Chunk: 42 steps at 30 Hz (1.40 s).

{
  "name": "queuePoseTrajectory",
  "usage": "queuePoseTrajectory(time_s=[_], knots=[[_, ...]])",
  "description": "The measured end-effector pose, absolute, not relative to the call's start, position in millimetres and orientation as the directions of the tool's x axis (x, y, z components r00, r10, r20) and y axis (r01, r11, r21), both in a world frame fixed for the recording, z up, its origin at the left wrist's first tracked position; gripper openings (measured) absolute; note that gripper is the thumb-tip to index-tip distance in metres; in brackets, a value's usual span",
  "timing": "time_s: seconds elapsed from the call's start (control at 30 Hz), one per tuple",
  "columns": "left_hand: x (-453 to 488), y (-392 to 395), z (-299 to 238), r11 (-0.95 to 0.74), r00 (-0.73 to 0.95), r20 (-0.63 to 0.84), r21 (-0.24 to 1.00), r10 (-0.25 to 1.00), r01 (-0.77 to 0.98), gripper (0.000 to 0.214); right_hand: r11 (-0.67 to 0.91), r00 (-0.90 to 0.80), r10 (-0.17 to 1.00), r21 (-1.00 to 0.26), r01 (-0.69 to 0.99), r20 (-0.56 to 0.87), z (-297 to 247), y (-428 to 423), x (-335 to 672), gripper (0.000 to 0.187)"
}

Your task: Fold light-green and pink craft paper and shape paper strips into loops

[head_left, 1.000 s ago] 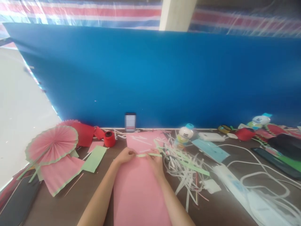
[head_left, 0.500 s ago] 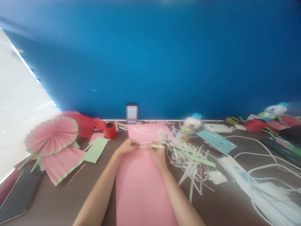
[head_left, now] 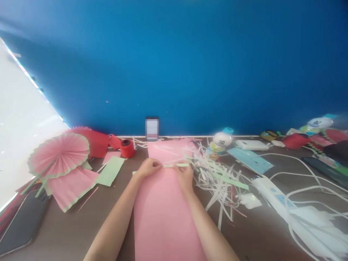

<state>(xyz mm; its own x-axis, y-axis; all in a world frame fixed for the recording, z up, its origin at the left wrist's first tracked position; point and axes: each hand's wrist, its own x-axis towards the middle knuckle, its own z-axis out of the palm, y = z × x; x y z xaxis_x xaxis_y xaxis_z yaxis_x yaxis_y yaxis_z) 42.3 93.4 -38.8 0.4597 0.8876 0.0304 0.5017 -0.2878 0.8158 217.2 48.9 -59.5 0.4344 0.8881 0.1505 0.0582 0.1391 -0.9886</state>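
A long pink paper sheet (head_left: pixel 165 214) lies on the table in front of me, running down past the bottom of the view. Along its far edge runs a narrow light green paper strip (head_left: pixel 169 166). My left hand (head_left: pixel 148 168) is closed at the strip's left part, thumb and fingers pinched together at the sheet's edge. My right hand (head_left: pixel 185 178) rests on the sheet, its fingers closed on the strip further right. The strip's right end shows beyond my right fingertips. Another pink sheet (head_left: pixel 174 148) lies behind, with thin white strips on it.
Left are a pink pleated paper fan (head_left: pixel 59 155), green paper (head_left: pixel 111 171), a red spool (head_left: pixel 127 148) and a dark phone (head_left: pixel 23 221). Right are tangled paper strips (head_left: pixel 217 177), a glue bottle (head_left: pixel 222 139) and a white power strip (head_left: pixel 274 197) with cables. A blue wall (head_left: pixel 174 72) stands behind.
My right fingers have shifted slightly along the green strip. My left hand stays nearly in place, and the whole view has tilted a little.
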Motion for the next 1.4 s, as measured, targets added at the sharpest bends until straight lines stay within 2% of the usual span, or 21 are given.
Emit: queuePoseTrajectory(time_s=[0.23, 0.7, 0.87, 0.97, 1.03, 1.17, 1.4], knots=[[41, 93, -38, -0.276, 0.475, 0.029, 0.845, 0.88, 0.459, 0.022, 0.141, 0.556, 0.786, -0.954, 0.264, 0.27, -59, 47, 222, 0.026], [39, 91, -30, -0.299, 0.514, 0.05, 0.86, 0.856, 0.415, 0.021, 0.195, 0.499, 0.856, -0.979, -0.068, 0.135, -58, 51, 224, 0.039], [43, 90, -26, -0.379, 0.494, 0.094, 0.768, 0.864, 0.516, 0.019, 0.259, 0.452, 0.868, -0.964, -0.055, 0.207, -56, 49, 223, 0.038], [53, 85, -22, -0.409, 0.449, 0.153, 0.726, 0.88, 0.553, 0.027, 0.295, 0.414, 0.875, -0.955, -0.043, 0.252, -51, 45, 219, 0.036], [62, 80, -21, -0.412, 0.442, 0.174, 0.744, 0.88, 0.526, 0.034, 0.302, 0.393, 0.882, -0.952, -0.05, 0.259, -48, 42, 217, 0.036], [74, 74, -23, -0.44, 0.494, 0.191, 0.774, 0.848, 0.455, 0.031, 0.297, 0.358, 0.899, -0.952, -0.069, 0.254, -44, 39, 214, 0.039], [77, 74, -24, -0.452, 0.531, 0.21, 0.808, 0.821, 0.379, 0.031, 0.29, 0.409, 0.886, -0.949, -0.126, 0.217, -44, 38, 212, 0.048]])
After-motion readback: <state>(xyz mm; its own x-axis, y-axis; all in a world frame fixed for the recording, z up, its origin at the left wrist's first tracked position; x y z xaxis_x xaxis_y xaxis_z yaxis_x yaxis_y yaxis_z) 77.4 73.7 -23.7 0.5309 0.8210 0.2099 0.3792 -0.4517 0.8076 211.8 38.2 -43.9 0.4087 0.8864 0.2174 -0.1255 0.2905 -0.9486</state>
